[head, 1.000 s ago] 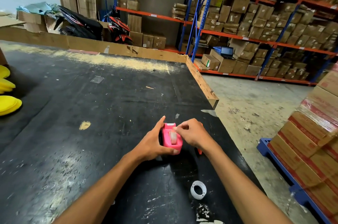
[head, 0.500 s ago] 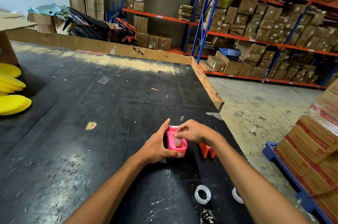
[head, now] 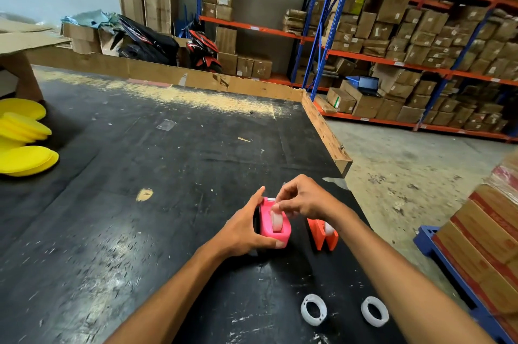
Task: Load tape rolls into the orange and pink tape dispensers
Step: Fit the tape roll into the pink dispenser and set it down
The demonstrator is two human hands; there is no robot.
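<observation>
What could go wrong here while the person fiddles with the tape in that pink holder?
The right hand is pinching at the top of the roll in the pink dispenser; the loose end could stick to the fingers instead of reaching the cutter. The left hand steadies it only from one side, so a tug might tip it. The orange dispenser sits close under the right wrist and could get knocked over. The two spare rolls lie near the forearms.

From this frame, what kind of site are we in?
Most likely a warehouse or stockroom: tall orange-and-blue pallet racks packed with cardboard boxes, a bare concrete floor, and a wrapped stack of cartons on a blue pallet beside the black worktable.
</observation>
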